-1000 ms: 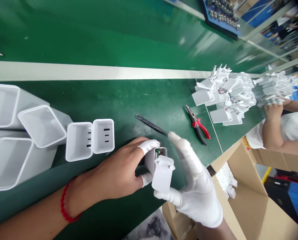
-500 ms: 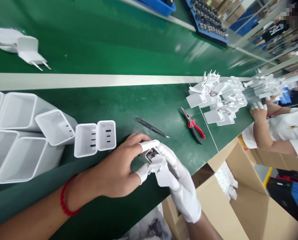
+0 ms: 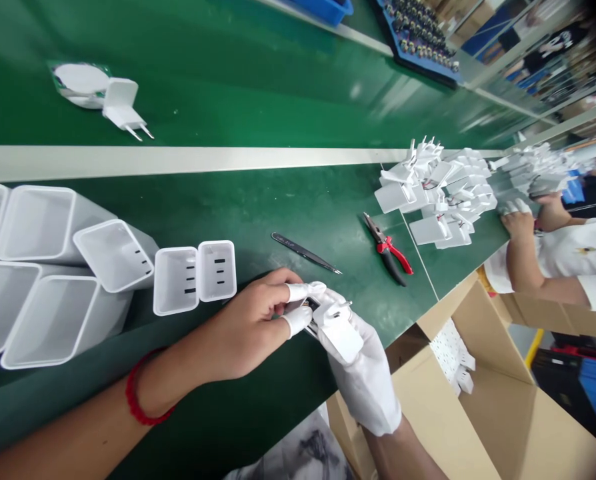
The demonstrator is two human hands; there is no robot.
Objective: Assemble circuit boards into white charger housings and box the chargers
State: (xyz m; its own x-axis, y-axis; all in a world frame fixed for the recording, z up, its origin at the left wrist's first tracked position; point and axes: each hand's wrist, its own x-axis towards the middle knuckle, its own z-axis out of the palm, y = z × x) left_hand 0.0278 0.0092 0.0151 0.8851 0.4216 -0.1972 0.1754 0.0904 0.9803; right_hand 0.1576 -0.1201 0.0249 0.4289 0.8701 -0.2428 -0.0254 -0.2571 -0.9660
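Observation:
My left hand, with white finger cots on thumb and forefinger, pinches the open end of a small white charger housing with dark electronic parts inside. My right hand, in a white glove, is wrapped round the same housing from the right. A white plug cover hangs tilted over the right glove's fingers, a metal pin showing at its top. Much of the housing is hidden by my fingers. Black tweezers lie just beyond my hands. To their right are red-and-black long-nose pliers.
Slotted white housings and larger white containers stand at left. A heap of white plug parts lies at right, near a co-worker's arms. An open carton sits below the table edge. A plug piece rests on the shelf.
My left thumb has moved up from the plug cover to the housing's open end. The cover has swung right, over my right glove. The view has shifted slightly left.

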